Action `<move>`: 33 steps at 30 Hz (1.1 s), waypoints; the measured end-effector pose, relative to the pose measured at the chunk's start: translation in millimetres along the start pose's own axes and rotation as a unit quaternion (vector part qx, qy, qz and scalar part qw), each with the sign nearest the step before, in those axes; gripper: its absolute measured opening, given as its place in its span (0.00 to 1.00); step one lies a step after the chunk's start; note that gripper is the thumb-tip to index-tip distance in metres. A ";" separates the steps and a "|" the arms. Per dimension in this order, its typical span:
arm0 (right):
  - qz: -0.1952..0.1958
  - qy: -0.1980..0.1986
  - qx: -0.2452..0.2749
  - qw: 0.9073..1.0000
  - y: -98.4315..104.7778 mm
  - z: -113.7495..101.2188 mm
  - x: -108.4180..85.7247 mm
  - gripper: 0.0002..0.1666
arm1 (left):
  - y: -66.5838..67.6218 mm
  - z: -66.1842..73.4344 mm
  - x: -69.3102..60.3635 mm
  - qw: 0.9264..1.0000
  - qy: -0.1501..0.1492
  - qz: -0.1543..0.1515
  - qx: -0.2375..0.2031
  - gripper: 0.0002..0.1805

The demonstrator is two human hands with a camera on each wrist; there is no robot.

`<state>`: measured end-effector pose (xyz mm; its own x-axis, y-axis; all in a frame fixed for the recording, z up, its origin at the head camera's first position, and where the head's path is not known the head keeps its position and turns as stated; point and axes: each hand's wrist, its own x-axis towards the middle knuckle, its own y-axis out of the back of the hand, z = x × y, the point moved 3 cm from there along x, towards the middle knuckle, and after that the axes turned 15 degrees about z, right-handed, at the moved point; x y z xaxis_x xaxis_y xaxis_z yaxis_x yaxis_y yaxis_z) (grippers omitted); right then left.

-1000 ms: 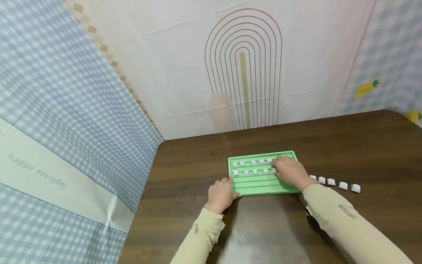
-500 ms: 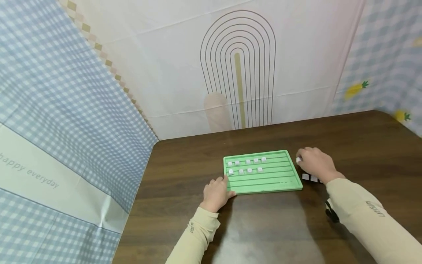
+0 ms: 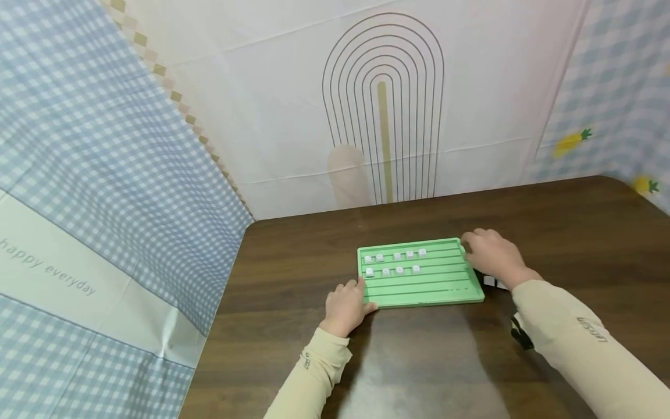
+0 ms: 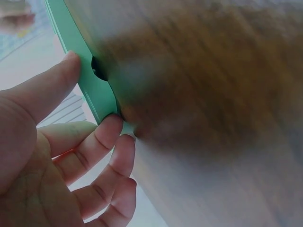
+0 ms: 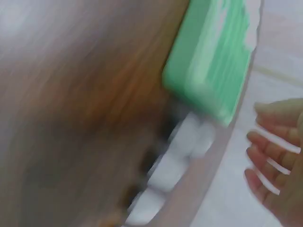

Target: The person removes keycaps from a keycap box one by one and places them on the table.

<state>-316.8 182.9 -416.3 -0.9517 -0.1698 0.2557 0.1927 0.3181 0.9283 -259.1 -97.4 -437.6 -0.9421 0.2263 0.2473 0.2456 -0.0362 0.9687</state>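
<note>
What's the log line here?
left hand: holds green board, near-left corner | right hand: at far-right corner, grasp unclear | white caps: nine on board, two rows | other caps: right of board

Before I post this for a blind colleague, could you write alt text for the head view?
A person's left hand grips the near left corner of a green grooved tray, while the right hand is at its far right corner. Nine white blocks sit in two rows on it; loose blocks lie beside it on the dark table.
</note>
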 end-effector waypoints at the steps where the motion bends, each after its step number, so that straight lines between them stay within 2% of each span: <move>1: 0.003 0.015 0.009 1.000 -1.7 -8.4 2.6 0.18 | 0.2 -0.1 -0.3 1.000 0.000 0.002 0.000 0.36; 6: -0.019 0.077 0.046 0.996 -25.0 -42.8 9.6 0.16 | -0.4 2.5 -2.5 1.000 -0.011 0.006 -0.004 0.36; 10: -0.025 0.105 0.040 0.993 -43.7 -57.8 10.4 0.13 | -2.3 3.9 -3.4 1.000 -0.015 0.012 0.000 0.36; 15: 0.039 0.160 -0.014 0.986 -51.3 -72.0 9.6 0.03 | -2.2 2.1 -3.3 1.000 -0.014 0.018 0.000 0.36; 19: 0.070 0.173 -0.028 0.982 -50.2 -77.3 10.5 0.03 | -1.8 -1.2 -1.7 1.000 -0.013 0.021 0.002 0.36; 22: 0.065 0.152 0.000 0.986 -45.2 -70.7 9.8 0.04 | -2.8 -1.2 -1.5 1.000 -0.008 0.008 -0.003 0.37; 25: 0.059 0.111 0.025 0.992 -29.8 -51.5 8.4 0.09 | -3.3 -0.7 -1.0 1.000 -0.010 0.003 -0.011 0.37; 27: 0.057 0.073 0.033 0.995 -14.4 -32.3 6.7 0.12 | -3.0 -1.2 -0.3 1.000 -0.012 0.006 -0.012 0.36; 30: 0.045 0.019 0.015 0.999 6.2 2.4 -1.6 0.14 | -2.2 -2.6 0.2 1.000 -0.010 0.004 -0.016 0.36; 33: 0.017 -0.020 0.004 1.000 13.7 35.2 -14.7 0.14 | -2.1 -3.2 0.2 1.000 -0.004 -0.001 -0.019 0.37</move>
<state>-308.5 222.6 -416.8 -0.9533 -0.1210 0.2766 0.2241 0.3306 0.9168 -260.5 -100.4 -439.5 -0.9405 0.2345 0.2460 0.2353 -0.0733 0.9692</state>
